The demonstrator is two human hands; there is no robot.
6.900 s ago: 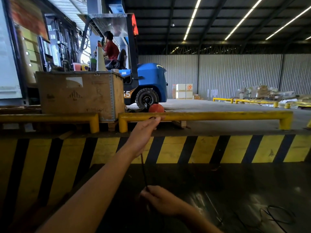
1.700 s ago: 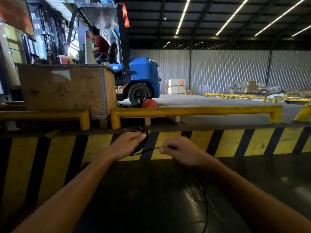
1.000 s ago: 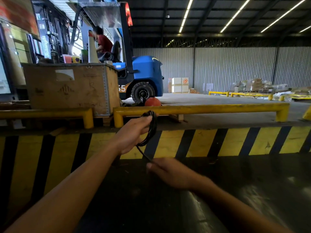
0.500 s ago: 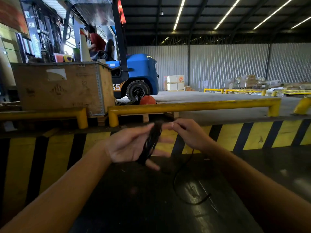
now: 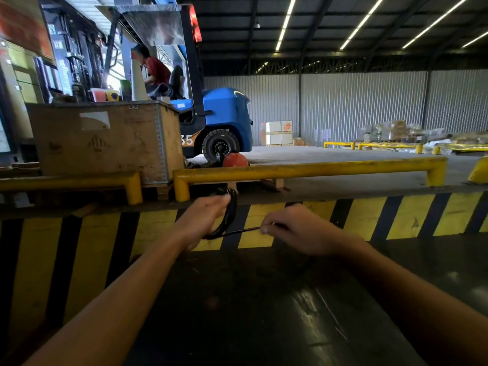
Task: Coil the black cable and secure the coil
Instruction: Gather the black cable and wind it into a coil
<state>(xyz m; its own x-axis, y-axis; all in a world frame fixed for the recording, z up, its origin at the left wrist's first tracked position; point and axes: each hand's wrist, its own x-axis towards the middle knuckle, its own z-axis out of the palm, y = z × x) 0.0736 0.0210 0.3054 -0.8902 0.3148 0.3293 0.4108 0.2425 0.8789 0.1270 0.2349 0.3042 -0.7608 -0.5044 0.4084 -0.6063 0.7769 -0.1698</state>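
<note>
Your left hand (image 5: pixel 203 216) is closed around the gathered loops of the black cable (image 5: pixel 229 212), holding the coil (image 5: pixel 232 200) upright so its arc stands just past your fingertips, out in front of the striped wall (image 5: pixel 412 215). From the bottom of that bundle a single strand runs across the gap to your right hand (image 5: pixel 295 233), which pinches it between thumb and fingers (image 5: pixel 265 228), level with the coil's lower edge and just to its right. You look to be in the middle of coiling, or near its end. How much loose cable is left beyond your right hand cannot be told; the dark floor (image 5: pixel 264 313) hides it. The next move calls for carrying that strand over and laying it onto the bundle without letting the left grip slacken, or the loops may spring apart.
</note>
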